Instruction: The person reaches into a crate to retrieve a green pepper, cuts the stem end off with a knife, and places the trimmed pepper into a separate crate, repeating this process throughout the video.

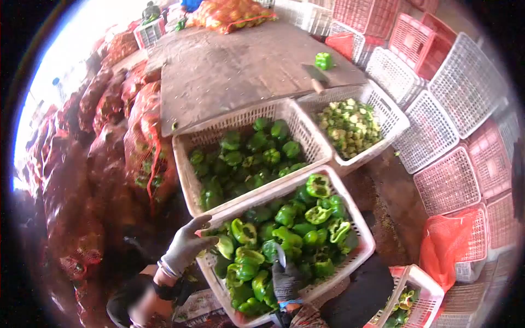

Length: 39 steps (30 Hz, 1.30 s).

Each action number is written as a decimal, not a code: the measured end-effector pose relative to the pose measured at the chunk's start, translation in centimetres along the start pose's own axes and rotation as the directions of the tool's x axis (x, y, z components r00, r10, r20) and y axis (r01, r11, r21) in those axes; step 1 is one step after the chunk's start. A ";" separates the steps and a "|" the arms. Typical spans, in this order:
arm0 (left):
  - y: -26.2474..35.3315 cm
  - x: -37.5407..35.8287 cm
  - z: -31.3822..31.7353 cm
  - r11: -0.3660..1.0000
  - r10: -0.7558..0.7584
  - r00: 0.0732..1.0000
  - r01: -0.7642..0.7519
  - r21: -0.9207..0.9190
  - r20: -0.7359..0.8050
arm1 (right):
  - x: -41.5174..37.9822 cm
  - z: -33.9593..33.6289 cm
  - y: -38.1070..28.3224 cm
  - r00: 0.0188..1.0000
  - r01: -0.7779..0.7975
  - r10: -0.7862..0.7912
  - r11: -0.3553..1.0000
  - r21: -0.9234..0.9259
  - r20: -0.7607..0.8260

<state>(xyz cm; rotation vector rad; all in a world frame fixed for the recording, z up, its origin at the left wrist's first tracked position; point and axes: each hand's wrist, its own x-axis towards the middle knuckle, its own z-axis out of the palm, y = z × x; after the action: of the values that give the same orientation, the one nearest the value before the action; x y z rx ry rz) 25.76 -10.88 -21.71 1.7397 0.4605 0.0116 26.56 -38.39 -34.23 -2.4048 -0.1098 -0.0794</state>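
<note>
My left hand (185,249), in a pale glove, is at the near crate's left rim, fingers apart and nothing between them; a cut green pepper (225,247) lies just beyond its fingertips. My right hand (286,283), in a dark grey glove, is closed on a small knife (280,255) whose curved blade points up over the peppers. Cut and hollowed green peppers (244,232) fill much of the near white crate (365,232). Behind it, a second crate (183,164) holds green peppers (257,143).
A crate (402,121) of pale green pepper cores stands at the back right. On the board (235,71) lie a cleaver (315,78) and one pepper (324,60). Mesh sacks (145,126) line the left; stacked crates (445,183) line the right. A small crate (432,295) sits lower right.
</note>
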 end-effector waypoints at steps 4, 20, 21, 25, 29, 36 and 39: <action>4.0 7.7 4.3 0.875 0.412 0.902 -0.431 0.222 0.126 | 0.0 0.2 0.6 0.999 0.033 -0.037 0.991 0.130 0.028; -9.5 20.1 -0.8 0.233 -0.471 0.824 -0.228 0.945 0.315 | -2.0 4.8 4.8 0.960 0.028 -0.034 0.999 -0.026 -0.279; -9.2 19.7 -0.5 0.186 -0.365 0.874 -0.269 0.945 0.320 | -1.8 6.2 5.4 0.940 0.054 -0.038 0.998 0.039 -0.340; -7.5 18.8 -0.4 0.243 -0.288 0.897 -0.270 0.932 0.335 | -1.2 1.8 0.7 0.897 0.019 -0.300 0.759 -0.651 -0.324; -2.2 14.9 -1.3 0.471 -0.029 0.998 -0.030 0.882 0.050 | 1.1 -2.6 -3.6 0.897 0.196 -0.296 0.932 -0.305 -0.328; 1.0 -0.1 -0.3 0.925 0.267 0.937 -0.314 -0.214 -0.223 | 0.9 -6.6 -9.2 0.862 0.491 -0.505 0.852 0.184 0.041; 0.1 -8.9 5.2 0.945 0.264 0.925 -0.305 -0.119 -0.273 | -0.2 -6.7 -9.9 0.809 0.514 -0.567 0.810 0.281 0.154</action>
<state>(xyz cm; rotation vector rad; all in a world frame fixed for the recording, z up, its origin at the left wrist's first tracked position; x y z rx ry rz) 18.98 -18.50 -20.62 1.6391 0.3757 0.4744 25.15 -35.53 -22.71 -2.0723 -0.8782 -0.0466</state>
